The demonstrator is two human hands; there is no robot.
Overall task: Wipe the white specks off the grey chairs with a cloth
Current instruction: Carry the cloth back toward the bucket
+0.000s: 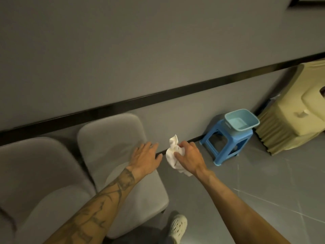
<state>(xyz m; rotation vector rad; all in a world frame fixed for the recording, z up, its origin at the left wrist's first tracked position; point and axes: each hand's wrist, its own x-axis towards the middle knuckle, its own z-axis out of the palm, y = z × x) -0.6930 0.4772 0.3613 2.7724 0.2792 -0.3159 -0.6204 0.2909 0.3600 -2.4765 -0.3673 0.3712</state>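
Right hand (189,156) grips the bunched white cloth (173,155) in the air just off the right grey chair (112,138)'s right edge. Left hand (146,155) lies flat on that edge, fingers straight. No specks legible on it or the left grey chair (35,169), so progress is unclear. Blue basin (241,121) on the blue stool (226,145) may hold water, can't confirm.

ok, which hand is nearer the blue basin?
Right. The right hand, gripping the cloth, is lower-left of the basin; the left hand sits farther left, over the chair.
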